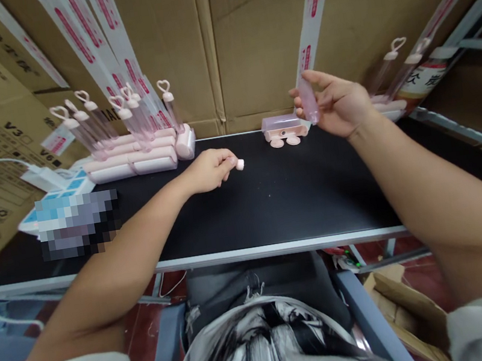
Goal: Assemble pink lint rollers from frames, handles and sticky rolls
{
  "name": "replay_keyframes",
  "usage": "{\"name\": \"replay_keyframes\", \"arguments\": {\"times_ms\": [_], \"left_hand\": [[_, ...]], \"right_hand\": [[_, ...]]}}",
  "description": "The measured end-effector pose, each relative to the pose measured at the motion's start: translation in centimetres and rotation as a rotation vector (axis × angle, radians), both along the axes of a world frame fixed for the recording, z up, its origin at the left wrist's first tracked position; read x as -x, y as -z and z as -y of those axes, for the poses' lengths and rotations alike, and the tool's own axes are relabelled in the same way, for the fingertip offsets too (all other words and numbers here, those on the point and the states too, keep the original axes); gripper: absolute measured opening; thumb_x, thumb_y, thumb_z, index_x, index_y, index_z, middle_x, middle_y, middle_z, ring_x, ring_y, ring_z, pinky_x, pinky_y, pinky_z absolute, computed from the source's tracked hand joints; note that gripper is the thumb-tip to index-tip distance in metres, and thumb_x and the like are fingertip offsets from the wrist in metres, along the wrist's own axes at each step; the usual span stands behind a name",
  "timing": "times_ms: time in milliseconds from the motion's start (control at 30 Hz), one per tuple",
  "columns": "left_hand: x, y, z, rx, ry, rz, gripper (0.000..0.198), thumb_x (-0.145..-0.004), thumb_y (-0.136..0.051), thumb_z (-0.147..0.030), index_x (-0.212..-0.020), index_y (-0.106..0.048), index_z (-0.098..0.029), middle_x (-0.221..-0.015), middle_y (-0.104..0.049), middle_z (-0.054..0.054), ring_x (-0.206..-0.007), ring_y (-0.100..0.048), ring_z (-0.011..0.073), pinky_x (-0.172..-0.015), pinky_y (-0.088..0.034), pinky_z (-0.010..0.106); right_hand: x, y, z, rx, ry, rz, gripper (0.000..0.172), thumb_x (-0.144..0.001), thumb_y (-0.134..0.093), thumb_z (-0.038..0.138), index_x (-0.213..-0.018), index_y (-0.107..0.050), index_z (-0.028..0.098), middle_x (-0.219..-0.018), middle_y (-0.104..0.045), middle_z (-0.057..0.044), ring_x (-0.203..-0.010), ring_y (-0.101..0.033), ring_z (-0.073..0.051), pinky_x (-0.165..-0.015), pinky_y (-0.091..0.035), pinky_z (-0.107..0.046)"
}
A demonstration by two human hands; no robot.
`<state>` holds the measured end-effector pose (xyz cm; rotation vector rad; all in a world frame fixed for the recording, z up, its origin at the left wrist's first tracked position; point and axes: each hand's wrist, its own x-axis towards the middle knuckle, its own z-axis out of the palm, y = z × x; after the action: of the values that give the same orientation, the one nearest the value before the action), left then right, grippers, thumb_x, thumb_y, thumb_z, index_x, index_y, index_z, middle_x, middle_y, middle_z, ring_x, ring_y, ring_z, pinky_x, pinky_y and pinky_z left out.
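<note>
The person's left grip point(211, 170) pinches a small pale cap point(240, 164) by the fingertips, just above or at the table point(273, 212); whether they touch is unclear. The right grip point(341, 105) is closed on a translucent pink tube point(310, 102), held near the pink case point(284, 132) at the table's back. The cap could slip from so slight a hold and roll; the smooth tube could twist loose if pinched lightly, or knock the case if lowered carelessly. A sweep of the left arm might topple the heart-topped tubes point(133, 121).

The tabletop is black, with a few pale specks. Taped cardboard point(255, 38) lines the back; a power strip point(79, 184) lies left, a labelled bottle point(428, 74) stands right.
</note>
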<state>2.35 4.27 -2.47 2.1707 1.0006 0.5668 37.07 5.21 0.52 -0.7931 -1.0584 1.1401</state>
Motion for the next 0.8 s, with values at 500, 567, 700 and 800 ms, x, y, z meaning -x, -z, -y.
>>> {"name": "replay_keyframes", "arguments": {"times_ms": [500,567,700,800], "left_hand": [[0.3,-0.3,-0.8,-0.044,-0.187,0.283,0.024,-0.108,-0.057,-0.032,-0.091,-0.065,-0.017,-0.063,-0.061,-0.004,-0.046,-0.055,0.0069,-0.049,-0.042,0.017],[0.4,-0.3,-0.9,-0.047,-0.217,0.323,0.024,-0.107,-0.060,-0.036,-0.094,-0.067,-0.017,-0.062,-0.061,-0.004,-0.046,-0.055,0.0073,-0.048,-0.043,0.017],[0.5,-0.4,-1.0,-0.051,-0.250,0.362,0.027,-0.106,-0.063,-0.041,-0.095,-0.069,-0.017,-0.061,-0.061,-0.004,-0.045,-0.055,0.0074,-0.047,-0.043,0.017],[0.5,-0.4,-0.9,-0.052,-0.247,0.372,0.028,-0.106,-0.064,-0.043,-0.094,-0.069,-0.018,-0.061,-0.060,-0.004,-0.046,-0.055,0.0076,-0.047,-0.043,0.017]], "right_hand": [[0.2,1.9,-0.9,-0.129,0.457,0.744,0.026,-0.088,-0.075,0.052,-0.092,-0.073,0.026,-0.074,-0.065,-0.002,-0.070,-0.061,-0.024,-0.067,-0.057,-0.041],[-0.1,2.0,-1.0,-0.110,0.532,0.921,0.020,-0.086,-0.073,0.043,-0.084,-0.072,0.024,-0.079,-0.070,-0.005,-0.082,-0.067,-0.027,-0.077,-0.059,-0.043],[-0.8,2.2,-1.4,-0.016,0.587,1.120,0.014,-0.078,-0.077,0.028,-0.089,-0.071,0.022,-0.087,-0.077,-0.009,-0.089,-0.071,-0.030,-0.087,-0.060,-0.043],[-1.0,2.5,-1.8,0.056,0.587,1.202,0.013,-0.079,-0.078,0.027,-0.083,-0.067,0.022,-0.088,-0.077,-0.011,-0.089,-0.073,-0.031,-0.088,-0.059,-0.043]]}}
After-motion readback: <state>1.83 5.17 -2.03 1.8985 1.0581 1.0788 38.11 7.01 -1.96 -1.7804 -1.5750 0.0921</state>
